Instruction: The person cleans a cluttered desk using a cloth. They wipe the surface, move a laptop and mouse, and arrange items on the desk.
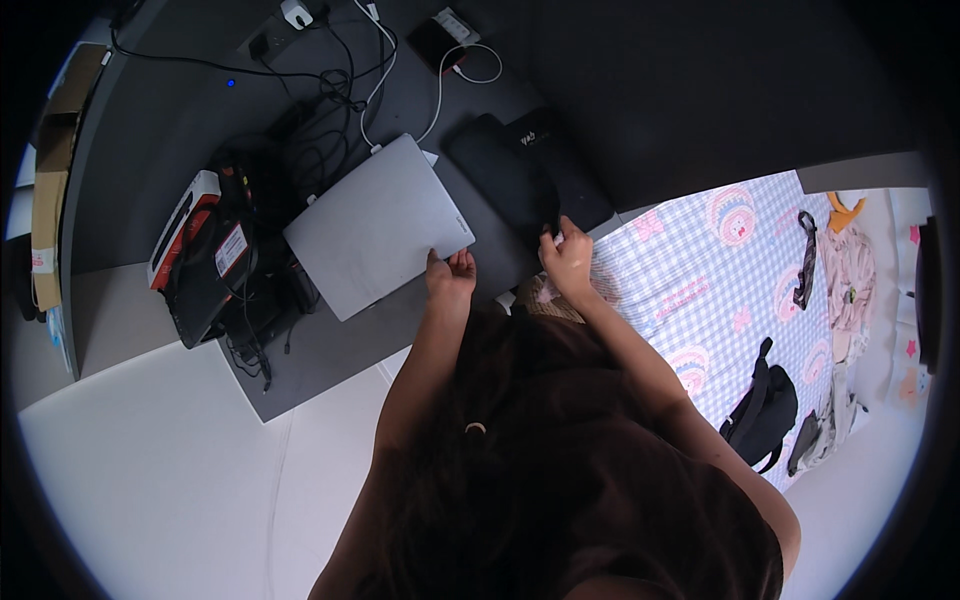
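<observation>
A closed silver Lenovo laptop (pixel 379 225) lies on the dark grey desk (pixel 487 262), with white cables at its far corner. My left hand (pixel 451 274) is at its near right edge, thumb on the lid and fingers curled by the rim; whether it grips the laptop is not plain. To the right lies a black fabric sleeve or pouch (pixel 517 172) with light lettering. My right hand (pixel 566 255) pinches the near edge of this black fabric between thumb and fingers.
Tangled black cables (pixel 330 97) and a red-and-white box (pixel 184 225) are left of the laptop. A black device (pixel 439 45) with a white cable lies at the back. A checked bed cover (pixel 697 262) bears a black bag (pixel 765 412) and clothes (pixel 847 277).
</observation>
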A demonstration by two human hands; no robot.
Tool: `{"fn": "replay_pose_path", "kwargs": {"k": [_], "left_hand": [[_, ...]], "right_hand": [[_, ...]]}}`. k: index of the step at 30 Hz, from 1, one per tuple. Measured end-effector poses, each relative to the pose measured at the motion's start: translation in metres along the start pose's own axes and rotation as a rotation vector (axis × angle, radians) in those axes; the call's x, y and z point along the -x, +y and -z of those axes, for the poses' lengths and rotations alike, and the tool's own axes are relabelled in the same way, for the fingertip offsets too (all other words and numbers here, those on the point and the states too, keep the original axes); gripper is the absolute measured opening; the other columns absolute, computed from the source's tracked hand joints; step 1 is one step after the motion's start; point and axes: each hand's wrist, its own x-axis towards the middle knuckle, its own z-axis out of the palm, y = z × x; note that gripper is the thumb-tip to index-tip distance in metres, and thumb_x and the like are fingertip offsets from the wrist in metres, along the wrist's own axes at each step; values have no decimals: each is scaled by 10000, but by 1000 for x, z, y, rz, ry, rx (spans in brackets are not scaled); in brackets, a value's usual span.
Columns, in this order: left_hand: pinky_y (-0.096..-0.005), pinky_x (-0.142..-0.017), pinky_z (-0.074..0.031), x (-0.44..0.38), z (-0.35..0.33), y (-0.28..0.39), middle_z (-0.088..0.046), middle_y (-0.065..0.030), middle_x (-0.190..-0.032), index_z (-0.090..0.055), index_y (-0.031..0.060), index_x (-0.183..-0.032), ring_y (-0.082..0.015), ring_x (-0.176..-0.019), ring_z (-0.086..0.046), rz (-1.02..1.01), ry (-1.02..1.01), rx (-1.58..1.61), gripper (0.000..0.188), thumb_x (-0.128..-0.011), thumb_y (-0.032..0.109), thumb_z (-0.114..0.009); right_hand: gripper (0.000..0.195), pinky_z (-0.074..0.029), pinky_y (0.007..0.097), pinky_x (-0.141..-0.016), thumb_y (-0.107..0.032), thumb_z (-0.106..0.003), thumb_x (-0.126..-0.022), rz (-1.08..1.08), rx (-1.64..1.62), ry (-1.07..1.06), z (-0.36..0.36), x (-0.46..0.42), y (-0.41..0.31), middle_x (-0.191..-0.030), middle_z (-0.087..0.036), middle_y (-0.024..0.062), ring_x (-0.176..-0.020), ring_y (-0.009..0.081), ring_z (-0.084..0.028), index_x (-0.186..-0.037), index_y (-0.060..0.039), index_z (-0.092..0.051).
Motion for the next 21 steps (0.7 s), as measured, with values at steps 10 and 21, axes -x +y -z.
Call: {"fn": "replay_pose_path", "kwargs": {"k": [10,21], "left_hand": [[-338,-789,-472,13,-4,5,-579,-42,-1060,-513,157,-1198,-193,-979,-566,55,75,28,393,-967,454,-400],[-337,-764,-475,12,4,4,-606,-57,-1037,-503,83,-1167,-208,-965,-591,15,-2,10,442,-967,454,-368]], "right_hand": [[179,-448,456,-545,-152,-629,-775,13,44,-76,1,2,-4,-646,-569,213,-605,393,-580,-755,-4,-530],[231,-507,439,-616,-139,-641,-729,105,106,-151,-11,11,0,-753,-638,190,-683,374,-626,-926,-21,-632]]}}
